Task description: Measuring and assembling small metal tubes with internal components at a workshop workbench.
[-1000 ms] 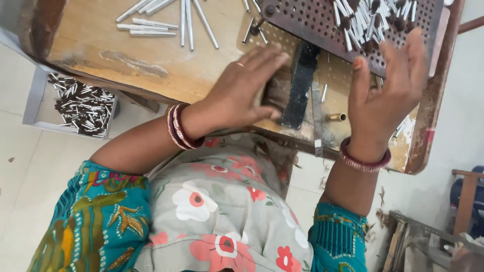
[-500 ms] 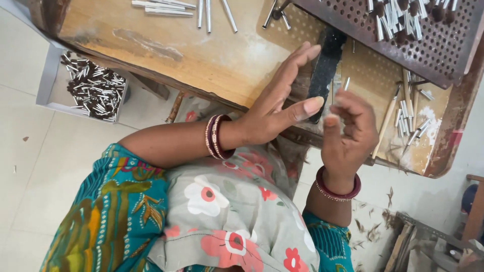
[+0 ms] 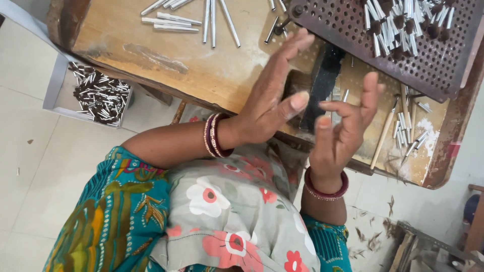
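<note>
Both hands have lifted off the worn wooden worktop point(image 3: 166, 65): the left hand point(image 3: 269, 106) flat, fingers wide; the right hand point(image 3: 343, 131) loosely curled, holding nothing visible (palms turned inward). Thin silver metal tubes point(image 3: 406, 133) lie just beyond the right fingertips.

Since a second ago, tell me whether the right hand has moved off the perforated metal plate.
Yes. The right hand has pulled back toward the body, off the perforated metal plate, and hangs above the table edge.
</note>
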